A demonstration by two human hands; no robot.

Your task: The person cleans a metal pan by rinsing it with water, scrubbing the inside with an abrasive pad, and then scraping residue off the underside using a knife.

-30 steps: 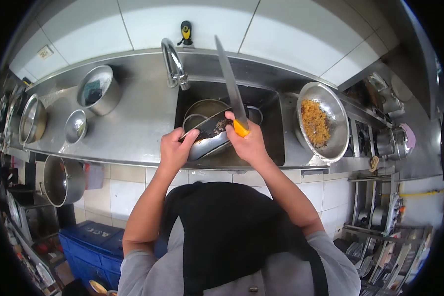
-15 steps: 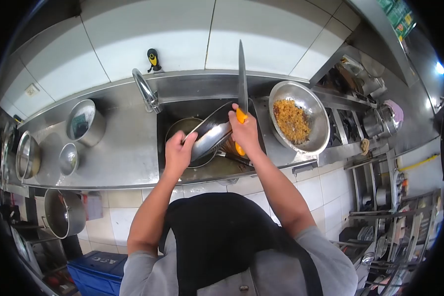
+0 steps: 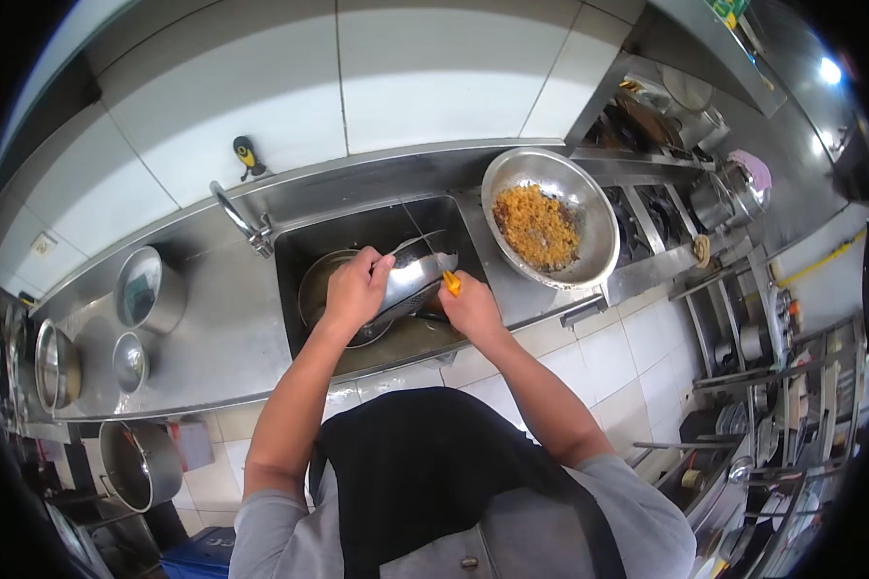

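Observation:
Over the sink [image 3: 299, 236], my left hand [image 3: 356, 289] is closed on the near-left edge of a tilted, shiny metal pan [image 3: 413, 272]. My right hand [image 3: 471, 307] grips the orange handle of a knife [image 3: 452, 282] at the pan's right end. The blade appears to lie along or over the pan's edge; glare and blur hide whether they touch. Beneath the pan, a round pan [image 3: 311, 294] sits in the sink, partly covered by my left hand and the metal pan.
A large steel bowl [image 3: 601, 217] holding orange-brown crumbly food [image 3: 536, 229] stands right of the sink. The faucet [image 3: 251, 230] rises at the back left. Metal pots [image 3: 164, 299] and a small bowl [image 3: 131, 362] sit on the left counter. Burners [image 3: 647, 217] lie farther right.
The knife, upright before, has been lowered to the pan with its blade now tipped away to the left. My right hand has moved down. The head view has shifted and turned.

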